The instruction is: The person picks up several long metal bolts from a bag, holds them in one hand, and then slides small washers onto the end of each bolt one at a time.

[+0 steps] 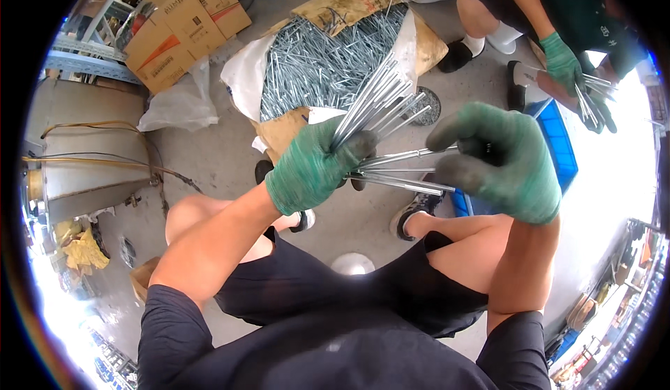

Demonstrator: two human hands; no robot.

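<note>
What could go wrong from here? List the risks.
The metal rods in the left hand fan out unevenly, so some might slip loose.
Several rod ends point toward the right hand and could poke its glove.
The heap of rods in the opened sack lies loose and might spill.

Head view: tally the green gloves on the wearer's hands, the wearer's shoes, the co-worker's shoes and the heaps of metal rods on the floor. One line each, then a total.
Green gloves, left hand and right hand: 2
Wearer's shoes: 2
Co-worker's shoes: 2
Heap of metal rods: 1
Total: 7
</note>
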